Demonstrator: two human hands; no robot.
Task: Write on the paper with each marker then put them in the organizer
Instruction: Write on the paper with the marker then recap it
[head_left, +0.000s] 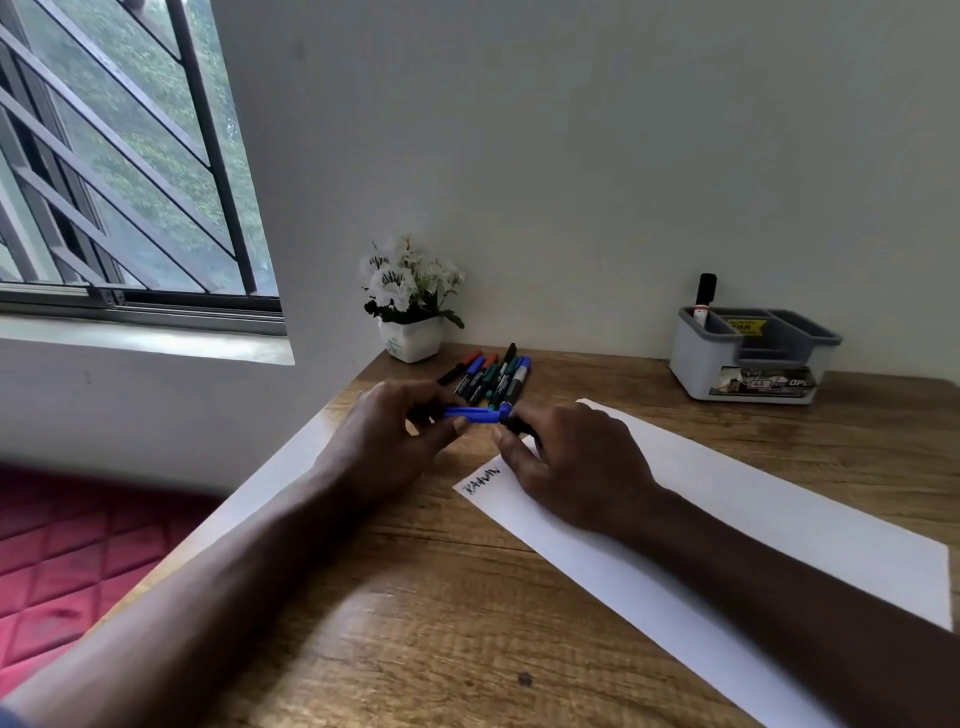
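My left hand (395, 434) pinches the blue cap (470, 414) of a marker, and my right hand (569, 467) grips that marker's dark barrel (517, 426), mostly hidden by the fingers. Cap and barrel meet between the hands, just above the table. A long white paper (753, 525) lies under my right hand, with one dark handwritten word near its left corner. Behind the hands, several markers (491, 376) with blue, green, red and black caps lie in a bunch. The grey organizer (748, 358) stands at the back right, one black-capped marker (705, 299) upright in it.
A wooden table (415, 623) stands in a corner against white walls. A small white pot of white flowers (410, 306) sits at the back corner beside the loose markers. A barred window is at the left, and a red quilted surface (78, 561) lies below the table's left edge.
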